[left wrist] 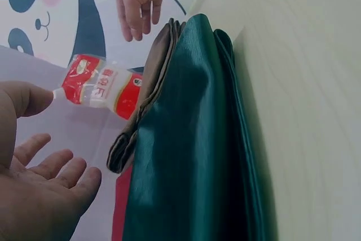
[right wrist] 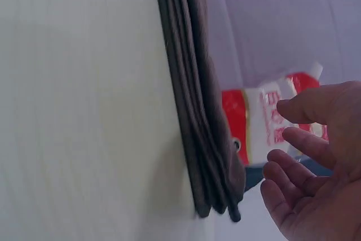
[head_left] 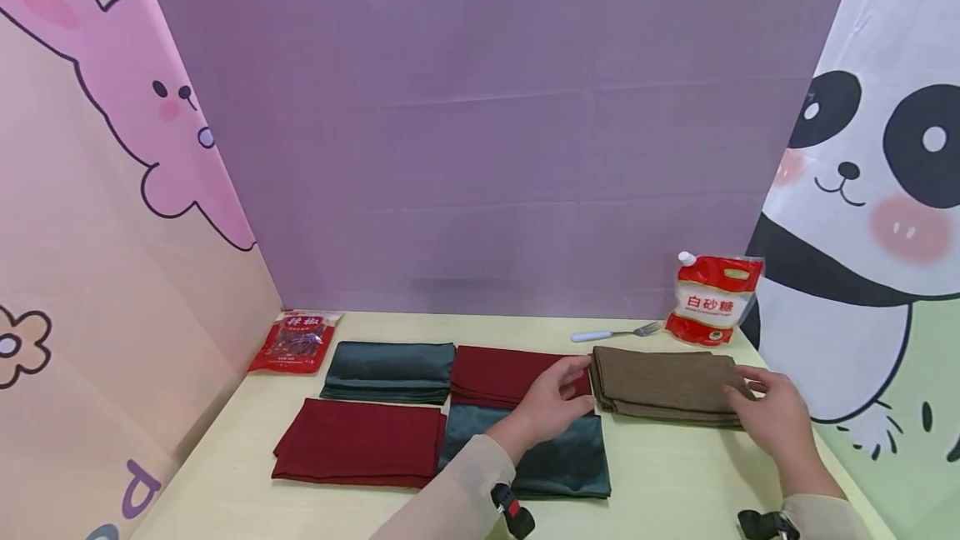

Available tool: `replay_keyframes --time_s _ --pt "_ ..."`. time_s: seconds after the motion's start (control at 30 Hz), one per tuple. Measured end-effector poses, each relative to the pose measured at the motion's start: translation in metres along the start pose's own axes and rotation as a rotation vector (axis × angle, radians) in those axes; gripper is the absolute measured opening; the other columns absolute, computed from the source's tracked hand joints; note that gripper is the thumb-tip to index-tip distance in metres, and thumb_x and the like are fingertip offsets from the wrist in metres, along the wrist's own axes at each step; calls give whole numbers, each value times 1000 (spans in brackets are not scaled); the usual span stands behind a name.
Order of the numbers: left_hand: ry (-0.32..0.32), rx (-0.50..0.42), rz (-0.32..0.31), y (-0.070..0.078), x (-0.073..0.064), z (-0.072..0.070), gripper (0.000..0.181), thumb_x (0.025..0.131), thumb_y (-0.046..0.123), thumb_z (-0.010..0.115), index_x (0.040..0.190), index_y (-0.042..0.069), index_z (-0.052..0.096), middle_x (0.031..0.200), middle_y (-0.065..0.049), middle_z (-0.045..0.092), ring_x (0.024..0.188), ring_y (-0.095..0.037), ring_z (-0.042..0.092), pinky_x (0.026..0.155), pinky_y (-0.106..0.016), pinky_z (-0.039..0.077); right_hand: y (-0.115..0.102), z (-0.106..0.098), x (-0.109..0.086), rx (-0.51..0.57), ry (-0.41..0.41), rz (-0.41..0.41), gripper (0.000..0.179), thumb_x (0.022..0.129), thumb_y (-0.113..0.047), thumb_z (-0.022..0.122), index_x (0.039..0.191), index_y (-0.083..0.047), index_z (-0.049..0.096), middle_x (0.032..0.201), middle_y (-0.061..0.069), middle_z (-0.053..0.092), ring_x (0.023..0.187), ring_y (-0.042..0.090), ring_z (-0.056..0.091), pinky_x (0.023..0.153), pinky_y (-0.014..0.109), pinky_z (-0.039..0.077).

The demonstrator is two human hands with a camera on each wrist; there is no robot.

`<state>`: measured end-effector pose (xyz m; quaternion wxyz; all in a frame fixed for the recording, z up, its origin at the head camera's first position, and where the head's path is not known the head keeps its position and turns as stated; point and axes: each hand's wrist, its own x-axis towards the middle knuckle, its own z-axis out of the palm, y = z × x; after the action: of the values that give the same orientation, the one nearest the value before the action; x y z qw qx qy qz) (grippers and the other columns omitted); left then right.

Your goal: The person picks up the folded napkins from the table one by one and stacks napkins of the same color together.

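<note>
A folded brown cloth (head_left: 667,386) lies at the right of the table, its layered edge showing in the right wrist view. My right hand (head_left: 772,415) is at its right end, fingers loosely bent with nothing between them in the right wrist view. My left hand (head_left: 551,402) hovers by the cloth's left end, over a folded dark red cloth (head_left: 498,373) and a folded dark teal cloth (head_left: 570,461). In the left wrist view its fingers are spread and hold nothing. To the left lie another folded teal cloth (head_left: 390,369) and another folded red cloth (head_left: 360,444).
A red and white spouted bag (head_left: 712,302) stands at the back right, behind the brown cloth. Next to it lies a fork (head_left: 615,332) with a pale handle. A red packet (head_left: 296,342) rests at the back left. Printed walls enclose the table (head_left: 217,457).
</note>
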<state>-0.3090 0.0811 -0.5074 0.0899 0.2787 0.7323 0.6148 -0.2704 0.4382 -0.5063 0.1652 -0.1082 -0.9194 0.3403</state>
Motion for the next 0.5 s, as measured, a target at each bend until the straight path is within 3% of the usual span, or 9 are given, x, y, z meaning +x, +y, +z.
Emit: replay_keyframes --time_s 0.2,0.27,0.37,0.47,0.5 --pt "31 38 37 -6 -11 -12 56 103 18 69 155 20 49 154 -1 52 143 -26 49 117 -49 41 -22 10 -10 92 -55 -26 55 104 -25 66 146 6 52 139 35 53 123 53 56 88 50 60" --pt "43 58 44 -6 -17 -17 56 102 19 70 154 21 50 151 4 54 141 -24 50 116 -49 41 -30 13 -14 113 -75 -36 57 104 -30 67 147 5 52 139 34 54 124 51 57 84 35 61" --pt "51 91 54 -4 -25 -24 55 102 23 71 154 22 50 149 9 54 140 -22 51 116 -47 41 -42 17 -20 137 -96 -54 60 104 -35 67 147 3 51 139 32 56 125 49 57 76 15 53" --pt "59 114 63 -2 -33 -32 54 102 24 70 153 21 51 148 9 55 140 -23 51 116 -49 41 -55 21 -25 152 -120 -67 62 103 -39 68 147 2 52 138 30 58 125 46 58 77 10 48" --pt "61 121 65 -2 -36 -34 54 102 25 70 153 23 51 147 9 55 139 -24 51 116 -50 41 -59 23 -27 156 -128 -76 62 103 -39 68 147 2 52 137 29 59 124 45 59 80 15 52"
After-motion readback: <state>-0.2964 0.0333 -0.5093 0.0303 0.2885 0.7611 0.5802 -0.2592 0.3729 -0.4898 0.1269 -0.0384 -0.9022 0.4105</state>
